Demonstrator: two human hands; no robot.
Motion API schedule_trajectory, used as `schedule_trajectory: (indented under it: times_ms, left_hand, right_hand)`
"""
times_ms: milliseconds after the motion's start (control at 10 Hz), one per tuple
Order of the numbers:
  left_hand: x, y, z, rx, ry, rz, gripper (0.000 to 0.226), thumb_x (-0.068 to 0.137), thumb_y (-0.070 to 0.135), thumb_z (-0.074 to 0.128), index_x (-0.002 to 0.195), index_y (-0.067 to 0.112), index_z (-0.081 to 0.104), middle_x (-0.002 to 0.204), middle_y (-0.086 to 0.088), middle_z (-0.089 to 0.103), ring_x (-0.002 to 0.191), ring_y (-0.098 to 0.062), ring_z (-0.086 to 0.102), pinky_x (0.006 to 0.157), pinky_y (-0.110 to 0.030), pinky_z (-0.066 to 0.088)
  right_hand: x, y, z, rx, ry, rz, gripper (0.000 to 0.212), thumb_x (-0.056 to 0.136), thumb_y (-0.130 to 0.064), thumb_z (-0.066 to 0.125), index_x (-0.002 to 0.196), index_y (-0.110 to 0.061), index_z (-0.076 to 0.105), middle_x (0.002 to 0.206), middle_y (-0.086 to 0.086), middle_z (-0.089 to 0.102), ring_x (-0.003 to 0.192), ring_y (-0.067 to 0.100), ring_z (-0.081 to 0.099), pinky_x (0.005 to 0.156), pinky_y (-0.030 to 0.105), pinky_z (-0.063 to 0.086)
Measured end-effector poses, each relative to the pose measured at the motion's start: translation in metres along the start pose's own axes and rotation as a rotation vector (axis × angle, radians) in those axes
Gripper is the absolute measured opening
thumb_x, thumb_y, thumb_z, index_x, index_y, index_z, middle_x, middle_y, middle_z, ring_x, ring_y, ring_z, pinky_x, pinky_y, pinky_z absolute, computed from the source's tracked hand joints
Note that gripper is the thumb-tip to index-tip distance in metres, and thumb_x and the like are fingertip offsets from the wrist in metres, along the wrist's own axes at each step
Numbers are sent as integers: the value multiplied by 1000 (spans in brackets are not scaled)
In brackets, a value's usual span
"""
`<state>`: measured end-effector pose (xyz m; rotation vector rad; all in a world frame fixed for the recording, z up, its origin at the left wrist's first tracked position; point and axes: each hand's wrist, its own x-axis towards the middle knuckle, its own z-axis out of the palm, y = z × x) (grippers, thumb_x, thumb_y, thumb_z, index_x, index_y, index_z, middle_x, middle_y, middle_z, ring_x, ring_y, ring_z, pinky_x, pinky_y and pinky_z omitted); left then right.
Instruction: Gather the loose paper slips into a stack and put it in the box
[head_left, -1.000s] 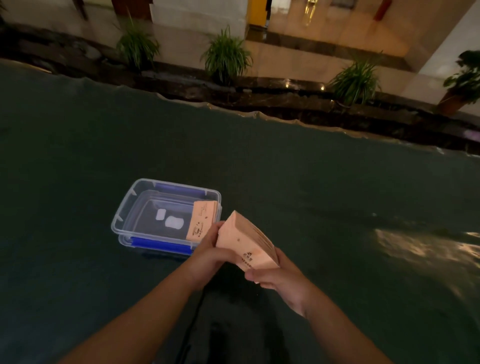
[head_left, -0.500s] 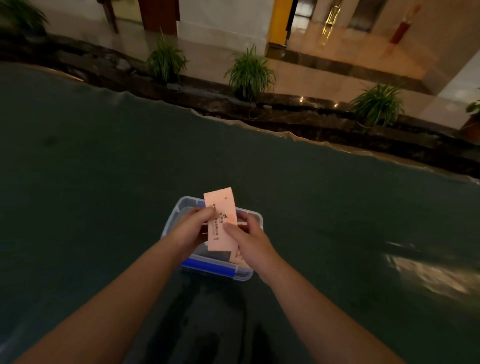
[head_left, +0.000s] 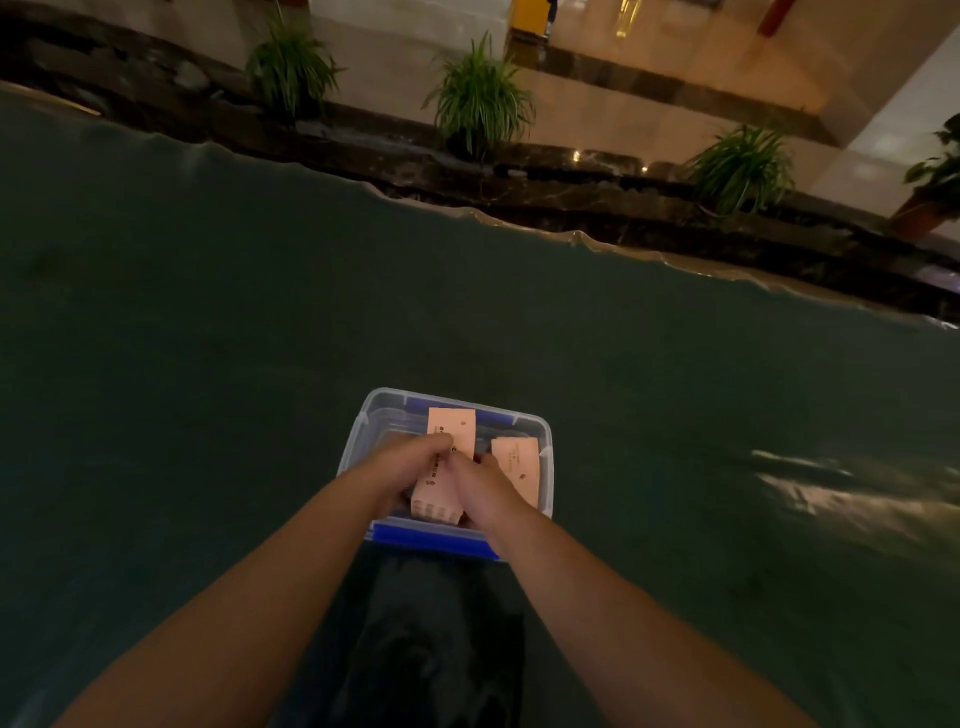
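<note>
Together, a stack of slips (head_left: 448, 467) is pinched by the left hand (head_left: 402, 470) and right hand (head_left: 480, 483). It is held inside the box (head_left: 524, 420). More slips (head_left: 519, 467) are seen beside it.

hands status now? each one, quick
Left hand: closed on the stack of paper slips, over the box.
Right hand: closed on the same stack, from its other side.

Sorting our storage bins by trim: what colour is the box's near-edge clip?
Blue, on an otherwise clear plastic box; the clip shows best in the head view.
</note>
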<state>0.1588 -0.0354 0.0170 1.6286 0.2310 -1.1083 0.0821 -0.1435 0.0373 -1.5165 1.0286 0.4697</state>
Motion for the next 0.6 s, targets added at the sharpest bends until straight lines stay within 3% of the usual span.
schedule_trajectory:
  times_ms: [100,200,300,400,500,600]
  left_hand:
    - [10,-3,5,2,36,-25,21,96,37,64,113,25,67,109,-11,77,102,-31,74,96,-56,57]
    - [15,-8,11,75,92,-4,19,98,36,63,108,22,68,102,-10,78,96,-27,74,94,-52,59]
    - [21,-11,19,155,175,19,19,100,35,61,103,19,70,90,-8,77,85,-21,74,78,-41,59]
    - [23,-8,23,172,208,-8,19,99,34,61,104,17,69,89,-8,75,83,-21,72,70,-36,55]
    - [16,-4,19,219,242,-26,16,99,30,63,108,16,64,95,-9,69,85,-21,67,73,-37,52]
    - [1,-2,12,219,222,73,12,99,27,64,110,23,60,103,-7,69,88,-19,67,73,-36,53]
  right_hand:
    - [12,-1,4,-17,12,39,41,102,-45,53,134,-19,54,123,10,71,113,29,69,107,51,54]
    - [18,-2,5,-117,25,37,31,104,-41,54,124,-17,59,114,9,72,105,26,70,103,46,56]
    - [19,-2,8,-257,57,-3,21,106,-36,53,117,-20,61,97,0,66,85,15,64,80,31,53]
    - [22,1,10,-410,37,-73,32,105,-34,54,133,-17,58,100,-4,64,84,11,59,76,27,45]
    - [15,7,9,-400,34,-152,40,105,-36,54,142,-20,56,117,1,68,95,15,61,88,34,47]
    - [4,12,3,-275,42,-189,34,104,-35,55,137,-26,56,121,-1,67,104,16,63,96,38,51]
